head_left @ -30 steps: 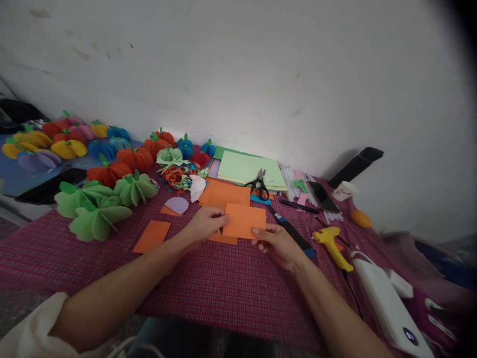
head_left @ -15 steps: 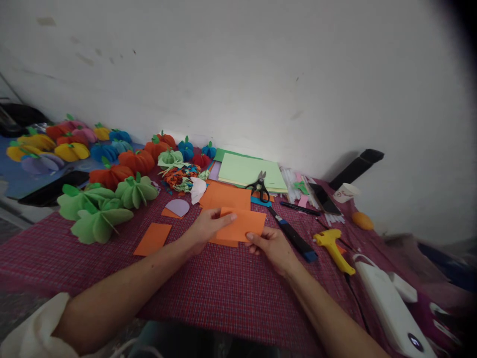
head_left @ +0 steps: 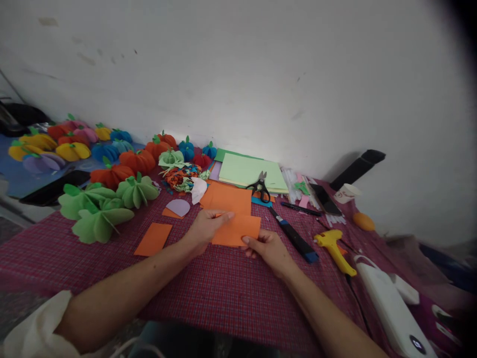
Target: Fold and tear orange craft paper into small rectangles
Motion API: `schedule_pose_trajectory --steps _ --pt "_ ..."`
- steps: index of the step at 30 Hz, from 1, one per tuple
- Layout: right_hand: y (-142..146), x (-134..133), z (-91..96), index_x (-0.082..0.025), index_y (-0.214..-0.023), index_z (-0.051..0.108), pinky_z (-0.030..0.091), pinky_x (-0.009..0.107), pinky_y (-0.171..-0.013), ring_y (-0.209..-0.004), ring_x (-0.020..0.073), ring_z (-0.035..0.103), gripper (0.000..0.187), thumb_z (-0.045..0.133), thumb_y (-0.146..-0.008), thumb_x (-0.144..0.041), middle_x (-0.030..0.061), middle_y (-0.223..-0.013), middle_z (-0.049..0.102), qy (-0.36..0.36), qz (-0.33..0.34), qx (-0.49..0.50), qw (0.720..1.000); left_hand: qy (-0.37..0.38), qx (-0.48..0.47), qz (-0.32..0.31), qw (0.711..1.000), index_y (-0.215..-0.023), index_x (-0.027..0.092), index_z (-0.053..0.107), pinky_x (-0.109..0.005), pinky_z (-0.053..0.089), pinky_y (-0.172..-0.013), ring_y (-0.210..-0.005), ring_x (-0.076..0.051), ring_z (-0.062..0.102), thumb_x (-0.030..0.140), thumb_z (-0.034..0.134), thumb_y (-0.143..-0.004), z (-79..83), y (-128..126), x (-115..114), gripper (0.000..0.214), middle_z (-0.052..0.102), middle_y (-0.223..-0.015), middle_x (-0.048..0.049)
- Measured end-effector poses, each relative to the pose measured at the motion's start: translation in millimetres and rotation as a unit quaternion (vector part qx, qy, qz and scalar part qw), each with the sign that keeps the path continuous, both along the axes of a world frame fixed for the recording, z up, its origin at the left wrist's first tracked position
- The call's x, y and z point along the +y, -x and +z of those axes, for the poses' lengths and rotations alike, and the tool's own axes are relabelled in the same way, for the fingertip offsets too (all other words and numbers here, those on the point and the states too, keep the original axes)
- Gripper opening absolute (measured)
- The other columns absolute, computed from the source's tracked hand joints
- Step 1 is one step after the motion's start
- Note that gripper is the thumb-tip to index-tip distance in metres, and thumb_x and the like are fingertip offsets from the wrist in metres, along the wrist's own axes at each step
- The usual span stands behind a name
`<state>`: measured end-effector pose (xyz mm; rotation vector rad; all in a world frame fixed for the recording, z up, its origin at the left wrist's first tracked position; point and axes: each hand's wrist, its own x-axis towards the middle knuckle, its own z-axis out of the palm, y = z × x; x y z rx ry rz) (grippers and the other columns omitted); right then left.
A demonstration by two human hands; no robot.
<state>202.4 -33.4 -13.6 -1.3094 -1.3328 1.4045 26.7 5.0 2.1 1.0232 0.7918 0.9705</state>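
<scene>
Over checked cloth (head_left: 231,293), both hands (head_left: 204,229) (head_left: 271,252) pinching orange paper (head_left: 239,229), cup (head_left: 343,195) at right, contents hidden

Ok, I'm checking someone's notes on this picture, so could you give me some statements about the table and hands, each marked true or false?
1. Both the left hand and the right hand hold an orange card. True.
2. The scissors are in the right hand. False: the scissors lie beyond the hands, held by neither.
3. The glue gun is yellow. True.
4. The pumpkins are all green. False: orange, yellow and blue ones show too.
5. A lilac piece lies partly over an orange one. True.
</scene>
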Motion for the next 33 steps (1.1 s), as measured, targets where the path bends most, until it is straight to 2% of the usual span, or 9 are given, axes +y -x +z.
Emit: schedule_pose_trajectory --steps 3,6,12,18,22,24,27,30,33 --pt "-1.7 -0.3 8.5 -0.016 -0.085 0.063 0.043 0.023 -0.058 -0.067 0.0137 0.058 0.026 0.062 -0.067 -0.035 0.0031 -0.079 0.065 -0.022 -0.005 0.036 0.999 -0.009 0.017 0.012 1.0 -0.079 0.009 0.064 -0.029 0.047 -0.061 -0.064 -0.018 0.06 0.039 0.06 -0.067 -0.6 -0.8 -0.7 0.033 0.066 -0.071 -0.006" --pt "-2.4 0.2 13.1 -0.018 -0.087 0.063 0.043 0.027 -0.072 -0.081 0.0167 0.058 0.026 0.063 -0.067 -0.034 0.0031 -0.088 0.065 -0.035 -0.031 0.075 0.996 -0.008 0.026 0.001 1.0 -0.083 0.01 0.065 -0.031 0.046 -0.065 -0.069 -0.019 0.061 0.04 0.06 -0.067 -1.8 -3.7 -2.8 0.034 0.067 -0.075 -0.0062" --pt "-5.8 3.4 5.9 -0.018 -0.073 0.067 0.042 0.026 -0.064 -0.064 0.0136 0.056 0.019 0.063 -0.067 -0.035 0.001 -0.071 0.065 -0.05 -0.081 0.058 0.994 -0.03 0.062 -0.022 0.997 -0.084 0.011 0.067 -0.031 0.044 -0.073 -0.078 -0.02 0.06 0.038 0.059 -0.068 -4.1 -8.8 -5.6 0.032 0.067 -0.079 -0.007" --pt "-13.9 5.3 7.3 -0.016 -0.072 0.066 0.042 0.027 -0.064 -0.065 0.0147 0.056 0.021 0.064 -0.065 -0.036 0.0024 -0.068 0.064 -0.03 -0.087 0.079 0.993 0.019 -0.004 -0.118 0.993 -0.091 0.011 0.064 -0.033 0.044 -0.076 -0.075 -0.019 0.061 0.042 0.057 -0.069 3.9 -3.6 -5.8 0.038 0.067 -0.084 -0.008" --pt "-15.9 5.0 9.1 -0.015 -0.071 0.066 0.042 0.027 -0.062 -0.063 0.0151 0.056 0.022 0.066 -0.063 -0.036 0.0034 -0.067 0.064 -0.015 -0.091 0.091 0.992 0.036 -0.013 -0.139 0.99 -0.091 0.011 0.064 -0.032 0.043 -0.076 -0.074 -0.018 0.06 0.041 0.057 -0.07 7.9 -0.2 -5.7 0.037 0.066 -0.086 -0.009" --pt "-16.7 5.6 8.8 -0.015 -0.069 0.066 0.042 0.027 -0.062 -0.063 0.0149 0.056 0.021 0.066 -0.062 -0.035 0.0031 -0.067 0.064 -0.009 -0.1 0.107 0.989 0.033 0.005 -0.132 0.991 -0.089 0.012 0.064 -0.031 0.043 -0.074 -0.073 -0.017 0.06 0.042 0.055 -0.071 8.7 1.1 -5.5 0.036 0.066 -0.085 -0.0082" --pt "-19.3 8.0 8.2 -0.017 -0.065 0.064 0.043 0.025 -0.06 -0.061 0.0136 0.056 0.016 0.067 -0.063 -0.033 0.0018 -0.067 0.065 0.013 -0.121 0.148 0.981 0.01 0.06 -0.112 0.992 -0.076 0.009 0.063 -0.026 0.042 -0.062 -0.062 -0.015 0.059 0.047 0.049 -0.073 9.5 3.0 -5.1 0.04 0.065 -0.07 -0.0067" --pt "-22.4 11.0 8.4 -0.018 -0.064 0.063 0.044 0.025 -0.059 -0.059 0.0128 0.057 0.014 0.067 -0.063 -0.031 0.0009 -0.068 0.065 0.041 -0.137 0.192 0.971 -0.018 0.118 -0.148 0.982 -0.068 0.008 0.061 -0.023 0.036 -0.055 -0.057 -0.014 0.059 0.047 0.048 -0.073 10.3 4.5 -5.4 0.041 0.064 -0.062 -0.0068" --pt "-23.7 13.1 8.1 -0.018 -0.065 0.063 0.045 0.026 -0.059 -0.059 0.0135 0.058 0.013 0.067 -0.063 -0.031 0.0011 -0.069 0.066 0.055 -0.14 0.212 0.966 -0.036 0.142 -0.19 0.971 -0.064 0.008 0.059 -0.022 0.034 -0.054 -0.056 -0.014 0.06 0.041 0.05 -0.073 11.0 4.7 -6.8 0.035 0.066 -0.065 -0.0096"
